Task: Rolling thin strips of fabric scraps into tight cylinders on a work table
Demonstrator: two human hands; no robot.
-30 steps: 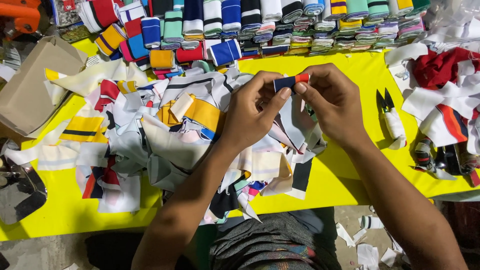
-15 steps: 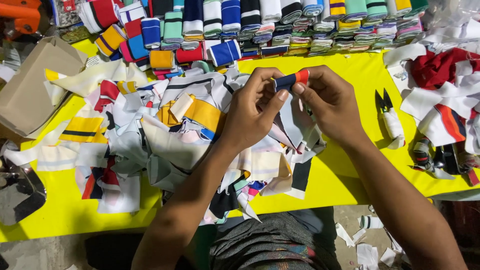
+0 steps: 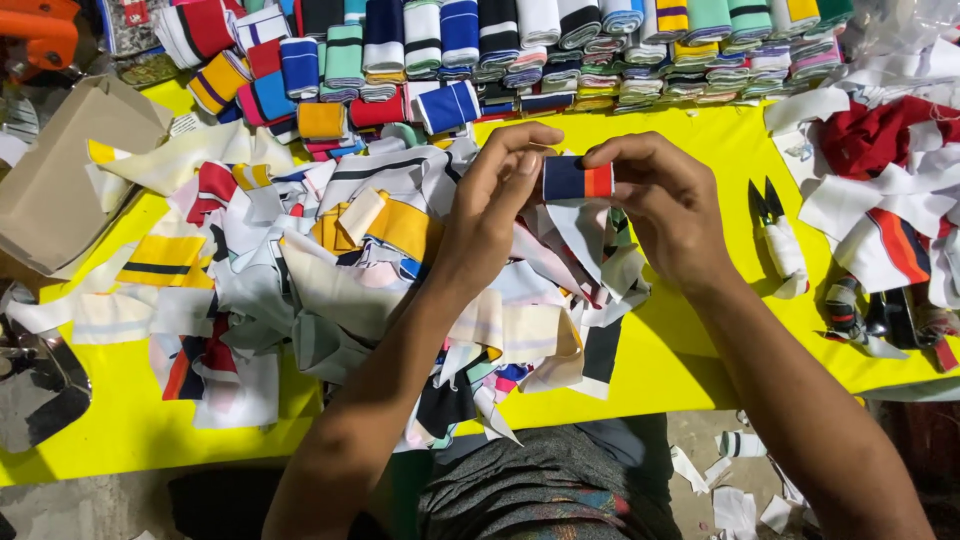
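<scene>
1. Left hand and right hand: fingertips pinching small folded navy-and-red ribbed fabric strip by both ends, held taut above loose heap of striped fabric offcuts, probably for inspection
2. Small thread snips: lying on yellow table within the right hand's reach

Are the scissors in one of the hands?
No, the scissors lie on the yellow table, while both hands hold a striped strip.

Yellow-topped table is carrying everything. Folded striped rib-knit pieces are lying in rows along the far edge. A loose heap of cut fabric strips is covering the middle and left. Thread snips are lying toward the right edge, beside red-and-white scraps. A flattened cardboard box is sitting at the far left corner.
</scene>
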